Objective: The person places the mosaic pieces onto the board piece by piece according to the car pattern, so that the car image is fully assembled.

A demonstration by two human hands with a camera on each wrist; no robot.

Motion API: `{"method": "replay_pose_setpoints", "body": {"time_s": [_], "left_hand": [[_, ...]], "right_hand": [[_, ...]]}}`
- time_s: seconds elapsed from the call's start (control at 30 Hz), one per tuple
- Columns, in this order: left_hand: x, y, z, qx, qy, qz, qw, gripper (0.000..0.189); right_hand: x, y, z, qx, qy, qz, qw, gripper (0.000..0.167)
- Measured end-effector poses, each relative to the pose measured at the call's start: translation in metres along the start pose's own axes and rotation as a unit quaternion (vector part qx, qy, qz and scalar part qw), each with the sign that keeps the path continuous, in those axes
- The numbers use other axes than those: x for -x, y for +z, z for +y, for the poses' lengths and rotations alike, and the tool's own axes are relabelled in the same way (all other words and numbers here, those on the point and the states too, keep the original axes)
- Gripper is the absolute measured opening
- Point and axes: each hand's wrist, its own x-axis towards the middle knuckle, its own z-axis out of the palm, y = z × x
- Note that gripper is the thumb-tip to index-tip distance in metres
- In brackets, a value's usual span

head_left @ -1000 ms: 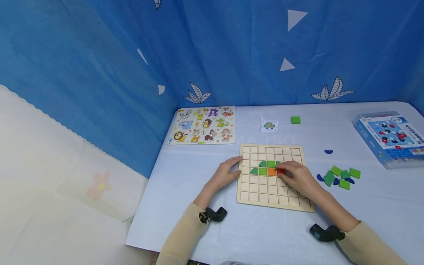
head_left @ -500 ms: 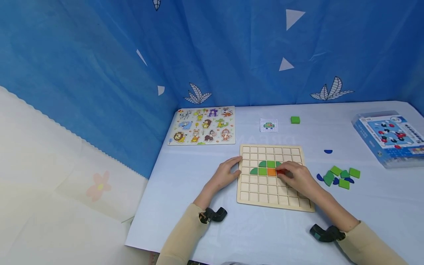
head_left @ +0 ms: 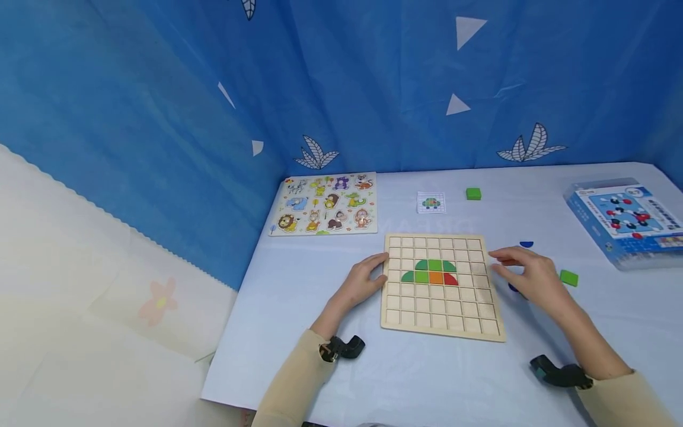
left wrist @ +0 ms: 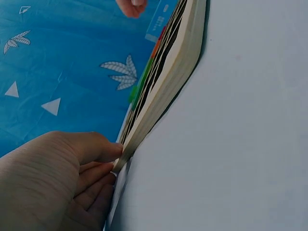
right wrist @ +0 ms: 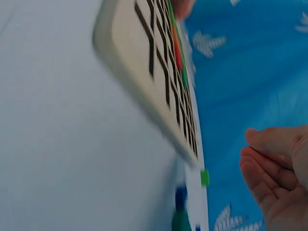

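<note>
A wooden grid board (head_left: pixel 440 320) lies on the table. Near its middle, green, orange and red pieces fill two rows of squares, with a red quarter-round piece (head_left: pixel 450 279) at the right end of the lower row. My left hand (head_left: pixel 363 283) rests at the board's left edge, thumb and fingertips touching it, as the left wrist view also shows. Just off the board's right edge, my right hand (head_left: pixel 536 281) hovers with loosely bent fingers and nothing between them. It hides most of the loose pieces; a green square (head_left: pixel 569 277) and a blue half-round piece (head_left: pixel 526 244) show beside it.
Behind the board lie a small pattern card (head_left: pixel 431 203) and a green block (head_left: pixel 473 194). An animal puzzle board (head_left: pixel 322 204) is at the back left, a boxed molecule set (head_left: pixel 626 222) at the right. A blue curtain (head_left: pixel 373 89) hangs behind the table.
My right hand has let go of the red piece, which now sits in its square, and has moved right, off the board towards the loose pieces. My left hand stays put.
</note>
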Motion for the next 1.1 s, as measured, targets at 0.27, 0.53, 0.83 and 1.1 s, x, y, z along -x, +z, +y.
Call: {"method": "replay_pose_setpoints", "body": {"time_s": [0.27,0.53,0.83,1.1], "left_hand": [[0.002,-0.001,-0.001,0.001,-0.012,0.003,0.9999,0.053],[0.002,0.000,-0.002,0.003,-0.009,0.006,0.9999,0.052],[0.000,0.000,-0.001,0.000,-0.011,0.007,0.9999,0.053],[0.000,0.001,-0.001,0.006,-0.009,0.003,0.9999,0.053]], "right_hand": [[0.028,-0.044,0.036,0.059,0.116,-0.027,0.9911,0.030],[0.037,-0.057,0.027,0.056,0.121,-0.039,0.9903,0.028],[0.032,-0.045,0.034,0.059,0.115,-0.019,0.9914,0.027],[0.024,-0.038,0.031,0.063,0.122,-0.014,0.9904,0.029]]}}
